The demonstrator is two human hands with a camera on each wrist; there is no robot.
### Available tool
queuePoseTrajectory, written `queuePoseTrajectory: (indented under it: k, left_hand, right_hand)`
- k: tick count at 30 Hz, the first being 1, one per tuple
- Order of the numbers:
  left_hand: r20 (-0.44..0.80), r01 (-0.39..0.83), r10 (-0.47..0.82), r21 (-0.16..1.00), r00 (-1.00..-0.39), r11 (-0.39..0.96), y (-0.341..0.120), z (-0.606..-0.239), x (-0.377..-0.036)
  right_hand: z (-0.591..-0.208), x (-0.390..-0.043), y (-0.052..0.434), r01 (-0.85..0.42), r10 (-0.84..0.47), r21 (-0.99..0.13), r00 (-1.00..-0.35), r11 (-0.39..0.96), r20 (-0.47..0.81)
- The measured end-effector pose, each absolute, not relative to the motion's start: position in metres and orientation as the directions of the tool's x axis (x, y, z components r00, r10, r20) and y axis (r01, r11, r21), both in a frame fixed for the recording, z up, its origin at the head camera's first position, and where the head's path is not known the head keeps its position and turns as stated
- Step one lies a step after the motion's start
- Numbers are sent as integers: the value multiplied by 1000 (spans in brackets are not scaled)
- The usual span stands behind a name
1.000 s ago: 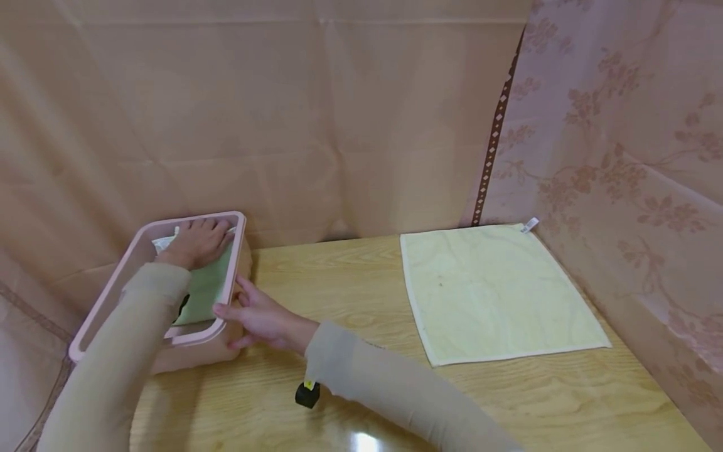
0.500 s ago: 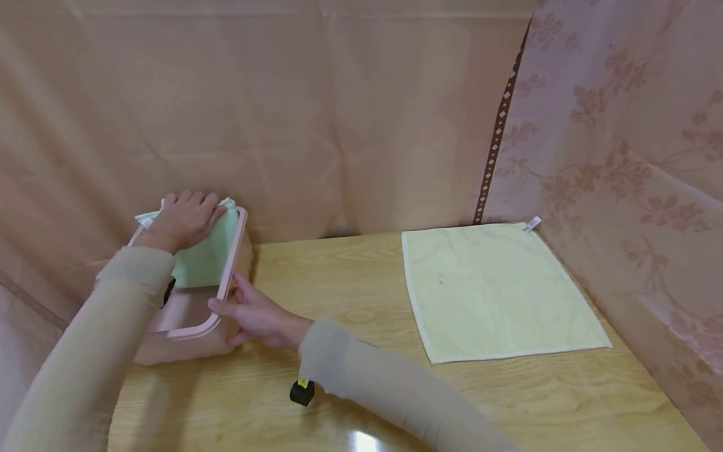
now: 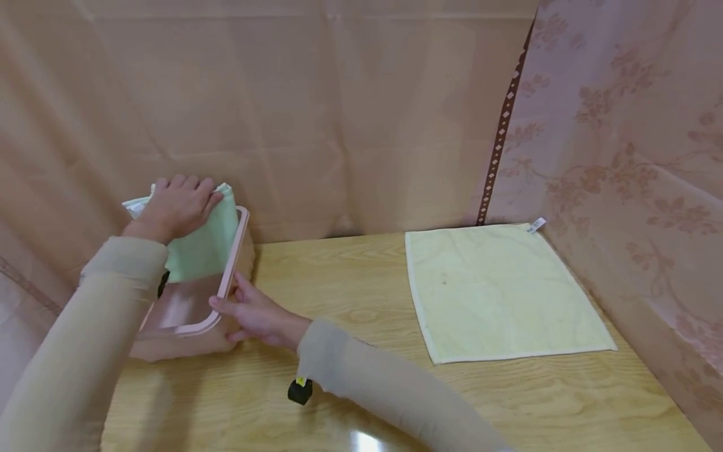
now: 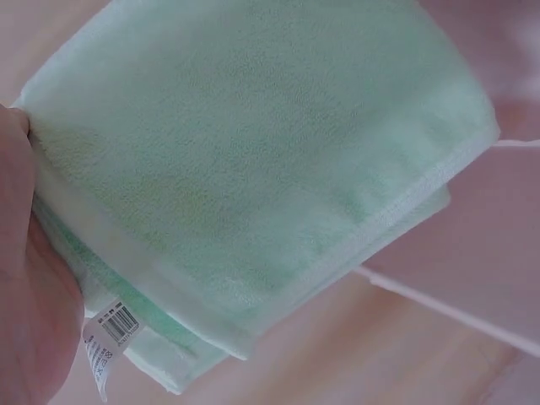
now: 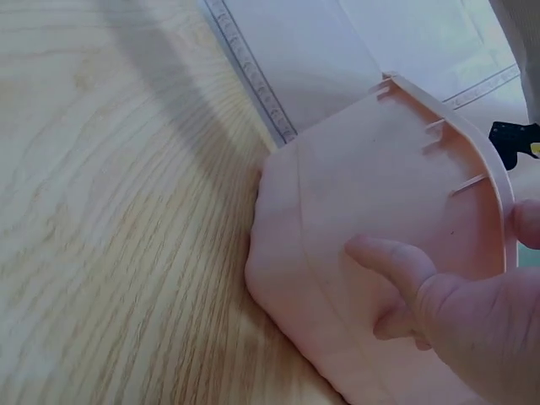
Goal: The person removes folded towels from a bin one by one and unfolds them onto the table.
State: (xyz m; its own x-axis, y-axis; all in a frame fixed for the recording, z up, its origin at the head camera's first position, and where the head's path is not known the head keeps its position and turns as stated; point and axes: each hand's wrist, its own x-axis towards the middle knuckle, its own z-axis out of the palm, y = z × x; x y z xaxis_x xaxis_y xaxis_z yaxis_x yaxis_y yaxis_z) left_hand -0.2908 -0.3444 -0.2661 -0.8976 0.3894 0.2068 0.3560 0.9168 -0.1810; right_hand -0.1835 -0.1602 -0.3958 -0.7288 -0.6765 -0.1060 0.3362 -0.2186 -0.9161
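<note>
A folded mint-green towel (image 3: 206, 248) hangs from my left hand (image 3: 179, 207), which grips its upper edge over the far part of a pink plastic bin (image 3: 194, 342). In the left wrist view the towel (image 4: 270, 160) shows folded layers and a white barcode tag (image 4: 114, 333), with part of the hand (image 4: 34, 278) at the left edge. My right hand (image 3: 261, 314) holds the bin's right side, thumb on the rim and the other fingers against the outer wall. The right wrist view shows those fingers (image 5: 396, 266) spread along the wall.
A pale yellow towel (image 3: 503, 295) lies flat on the wooden table (image 3: 339, 282) at the right. Beige curtain (image 3: 282, 125) rises behind the table, and a flowered pink one (image 3: 638, 157) stands along the right side. A small black device (image 3: 300, 391) hangs below my right wrist.
My left hand has lifted the green towel up from inside the bin, baring more of the bin's floor. The right hand stays on the rim; the bin's near end shifts slightly in view.
</note>
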Motion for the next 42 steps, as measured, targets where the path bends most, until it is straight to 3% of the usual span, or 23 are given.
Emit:
queuePoseTrajectory:
  k: [18, 29, 42]
  left_hand:
    - [215, 301, 339, -192, -916, 934, -356, -193, -282]
    - [256, 312, 345, -161, -903, 936, -355, -180, -279]
    - [298, 358, 383, -136, -874, 924, -346, -173, -283]
  right_hand:
    - [-395, -187, -181, 302, -658, -927, -748, -220, -88]
    - [-400, -190, -174, 332, -597, -920, -788, -208, -150]
    - [-386, -207, -162, 326, -621, -918, -774, -225, -122]
